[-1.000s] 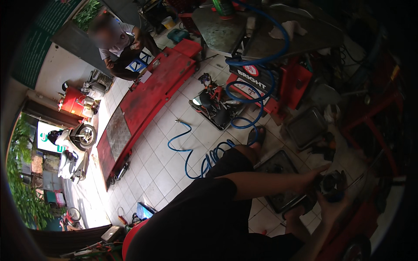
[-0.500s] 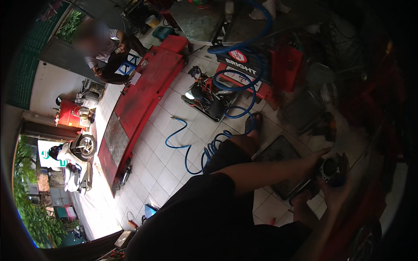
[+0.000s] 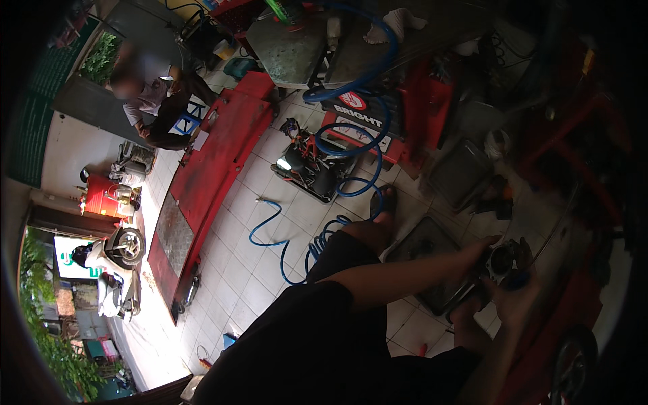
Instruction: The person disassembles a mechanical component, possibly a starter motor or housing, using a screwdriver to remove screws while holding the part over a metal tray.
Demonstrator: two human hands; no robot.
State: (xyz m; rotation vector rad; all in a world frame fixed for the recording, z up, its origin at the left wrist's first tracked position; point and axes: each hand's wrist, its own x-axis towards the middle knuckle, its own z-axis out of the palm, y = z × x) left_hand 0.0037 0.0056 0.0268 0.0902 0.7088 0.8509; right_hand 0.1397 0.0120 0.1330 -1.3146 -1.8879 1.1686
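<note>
In the head view, two bare hands hold a dark, round metal part with a ring-shaped opening (image 3: 500,260) above the white tiled floor (image 3: 233,253), at the lower right. The left hand (image 3: 475,254) grips the part from its left side, one finger stretched along its upper edge; the other fingertips are lost in shade. The right hand (image 3: 509,297) has its fingers curled around the part from below, and a small blue patch that is too dim to identify shows beside them. Under the left forearm lies a shallow, dark rectangular tray (image 3: 422,239) on the floor, close to the person's feet. Beyond it are an orange-and-black power tool (image 3: 501,202) and a second, grey rectangular tray (image 3: 462,175). A coiled blue hose (image 3: 395,50) drops from the top and spreads loops across the tiles, passing a pile of dark mechanical parts with red pieces (image 3: 324,179). A grey-topped metal table (image 3: 283,50) stands at the top, bearing a crumpled whitish cloth (image 3: 398,27). Further left runs a long red metal ramp (image 3: 223,148), near which another person (image 3: 155,94) sits on a blue stool (image 3: 189,124); a white scooter (image 3: 118,293) stands in bright light at the left.
</note>
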